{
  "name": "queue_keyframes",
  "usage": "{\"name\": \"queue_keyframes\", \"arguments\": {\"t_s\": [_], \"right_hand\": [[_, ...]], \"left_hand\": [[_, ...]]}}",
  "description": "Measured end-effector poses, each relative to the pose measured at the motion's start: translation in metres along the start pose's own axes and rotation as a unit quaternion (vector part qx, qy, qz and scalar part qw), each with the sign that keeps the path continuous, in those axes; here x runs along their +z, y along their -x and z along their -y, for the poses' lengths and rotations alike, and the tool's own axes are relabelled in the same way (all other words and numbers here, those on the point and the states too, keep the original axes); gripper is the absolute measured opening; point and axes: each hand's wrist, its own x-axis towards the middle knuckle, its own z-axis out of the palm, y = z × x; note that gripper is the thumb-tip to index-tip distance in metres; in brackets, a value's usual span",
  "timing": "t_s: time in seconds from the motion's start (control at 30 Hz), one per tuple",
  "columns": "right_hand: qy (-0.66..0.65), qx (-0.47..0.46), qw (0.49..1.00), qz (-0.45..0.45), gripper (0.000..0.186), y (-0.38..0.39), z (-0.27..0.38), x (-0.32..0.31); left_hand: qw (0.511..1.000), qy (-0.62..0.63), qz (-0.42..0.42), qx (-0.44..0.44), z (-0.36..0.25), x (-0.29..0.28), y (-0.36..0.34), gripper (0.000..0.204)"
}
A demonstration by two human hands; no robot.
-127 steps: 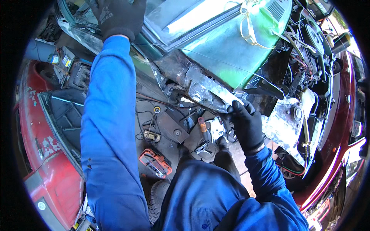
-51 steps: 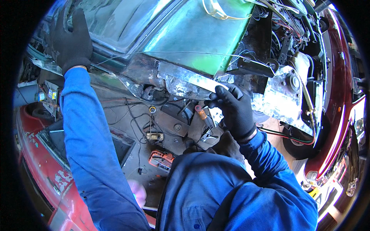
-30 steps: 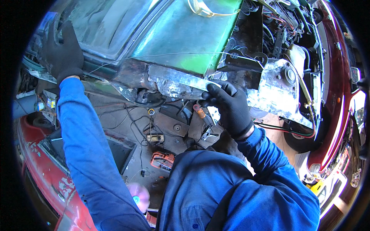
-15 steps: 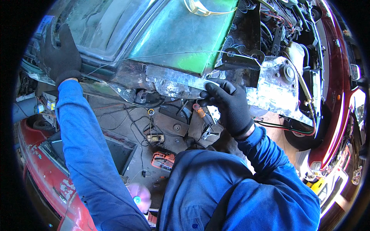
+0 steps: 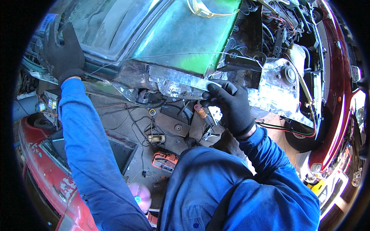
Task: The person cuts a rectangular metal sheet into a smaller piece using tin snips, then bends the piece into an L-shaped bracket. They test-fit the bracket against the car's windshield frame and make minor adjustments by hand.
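Observation:
In a black glove, my left hand [image 5: 63,54] lies spread on the car's roof edge beside the windshield [image 5: 104,27]. My right hand [image 5: 230,104], gloved alike, pinches the right end of a flat metal strip [image 5: 179,78] between thumb and fingers. This strip runs along the fender-side edge of the car body, just below the green hood panel [image 5: 177,38]. Scraped bare metal shows beneath it. A thin wire [image 5: 165,55] stretches across the panel above the strip, from the windshield corner toward the engine bay.
The open engine bay [image 5: 281,30] and a bare inner fender [image 5: 271,88] lie to the right. Cables, an orange-handled tool [image 5: 203,113], a red-orange tool [image 5: 165,161] and a spinning fan [image 5: 139,198] are on the floor below. Red cars flank both sides.
The view has shifted slightly, so the car and both hands sit a little further right. Both hands keep the same hold and place on the car.

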Motion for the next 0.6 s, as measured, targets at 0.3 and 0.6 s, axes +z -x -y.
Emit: {"name": "queue_keyframes", "arguments": {"t_s": [0.3,0.6], "right_hand": [[0.062,-0.035,0.997,0.007,0.025,-0.0029,0.0068,0.0008],[0.115,-0.058,0.992,-0.006,0.025,-0.0094,0.0084,0.0038]], "left_hand": [[0.999,-0.03,-0.015,0.026,-0.0008,-0.0017,-0.003,0.064],[1.0,-0.004,-0.019,0.019,-0.0072,-0.0025,-0.0023,0.061]]}}
